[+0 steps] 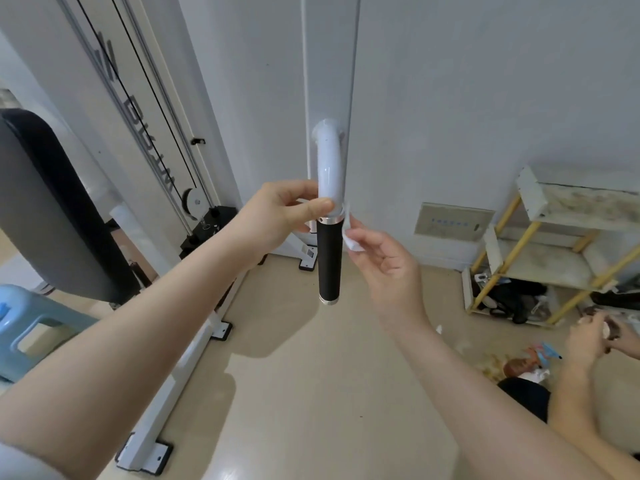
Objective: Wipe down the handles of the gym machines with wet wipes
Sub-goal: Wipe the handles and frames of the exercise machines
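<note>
Both forearms reach up to the handle (329,261), whose black long axis hangs vertical from a white curved tube: the left hand (277,211) pinches a wet wipe (349,233) around its top collar, the right hand (381,251) pinching the wipe's other end beside it.

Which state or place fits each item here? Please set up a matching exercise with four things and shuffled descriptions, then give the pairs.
Things:
1. left hand
2. right hand
3. black grip
4. blue stool

Descriptions:
A. bare below the silver ring, no hand around it
B. stands on the floor at the far left
C. pinches a wet wipe beside the handle
D. fingers on the white tube just above the grip

Pairs: 1-D, 2-C, 3-A, 4-B
</note>
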